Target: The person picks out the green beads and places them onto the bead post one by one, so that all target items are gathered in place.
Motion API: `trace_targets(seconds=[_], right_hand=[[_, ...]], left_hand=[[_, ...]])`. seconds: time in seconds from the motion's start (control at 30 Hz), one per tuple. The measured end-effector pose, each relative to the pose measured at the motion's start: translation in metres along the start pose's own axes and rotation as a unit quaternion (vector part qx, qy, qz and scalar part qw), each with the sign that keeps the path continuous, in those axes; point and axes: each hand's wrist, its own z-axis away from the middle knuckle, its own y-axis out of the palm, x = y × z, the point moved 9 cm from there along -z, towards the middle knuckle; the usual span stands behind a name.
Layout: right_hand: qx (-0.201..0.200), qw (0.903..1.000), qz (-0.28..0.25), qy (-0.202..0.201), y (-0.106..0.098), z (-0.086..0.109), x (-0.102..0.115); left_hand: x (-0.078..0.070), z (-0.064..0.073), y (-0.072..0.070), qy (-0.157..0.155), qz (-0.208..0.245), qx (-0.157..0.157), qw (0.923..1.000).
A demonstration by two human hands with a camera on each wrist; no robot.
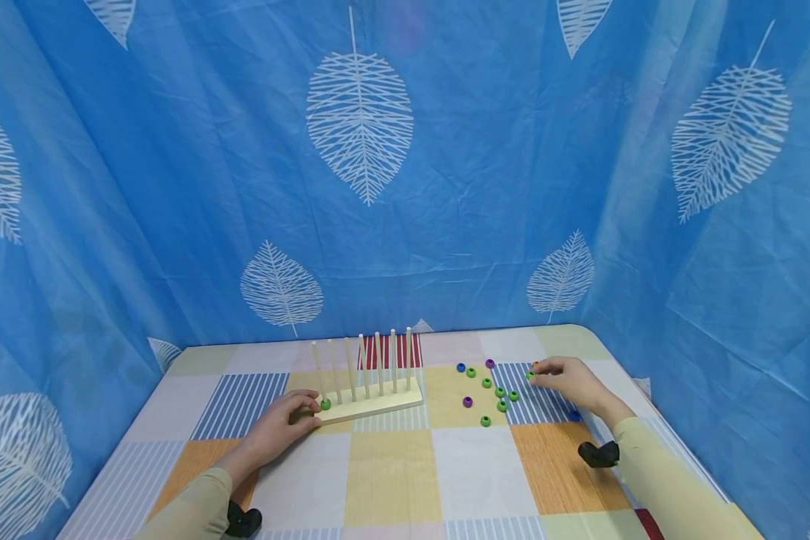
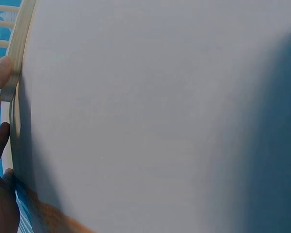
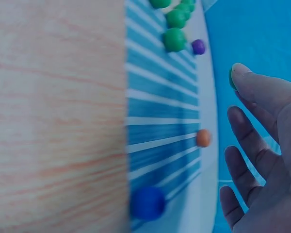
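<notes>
A pale wooden peg stand [image 1: 378, 405] with a row of several upright pegs sits left of the table's middle. A green bead [image 1: 325, 404] is at the foot of its leftmost peg. My left hand [image 1: 280, 429] grips the stand's left end, the thumb against the base's front edge in the left wrist view. Over on the right, my right hand [image 1: 572, 381] pinches a green bead [image 1: 529, 375] between thumb and forefinger, above the table. In the right wrist view that bead is mostly hidden behind the thumb, and the other fingers are spread.
Several loose green beads [image 1: 500, 391] lie between the stand and my right hand, with purple beads [image 1: 468, 402] and a blue bead [image 1: 461, 367]. An orange bead [image 3: 203, 138] and another blue bead [image 3: 148, 203] lie near my right hand. Blue curtains [image 1: 445, 187] surround the patchwork-covered table [image 1: 391, 480].
</notes>
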Motion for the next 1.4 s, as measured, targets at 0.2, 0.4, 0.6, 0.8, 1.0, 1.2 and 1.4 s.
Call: trace_targets(seconds=[0.2,0.4,0.6,0.8,1.0,1.2,1.4], right_hand=[[-0.009,0.9991,-0.007,-0.042,-0.015,0.000,0.027],[-0.013,0.9968,-0.012,-0.078,-0.024,-0.004,0.052],[-0.009,0.9961,0.001,-0.087,-0.028,-0.010,0.081],[-0.005,0.9939,0.004,-0.110,-0.029,-0.012,0.115],[0.000,0.9918,0.014,-0.127,-0.029,-0.014,0.142],[0.005,0.9878,0.027,-0.153,-0.025,-0.020,0.166],[0.021,0.9840,0.021,-0.176,-0.018,-0.022,0.190]], left_hand=[[0.002,0.000,0.000,0.003,0.003,0.000,1.0000],[0.003,0.000,0.000,-0.001,0.010,0.002,0.9999],[0.004,0.000,0.000,-0.005,0.009,0.001,0.9999],[0.003,0.001,0.000,0.005,0.007,-0.002,1.0000],[0.003,0.001,0.001,0.009,0.006,-0.003,0.9999],[0.003,-0.001,0.001,0.011,0.007,-0.001,0.9999],[0.001,-0.001,0.000,0.014,0.006,0.000,0.9999]])
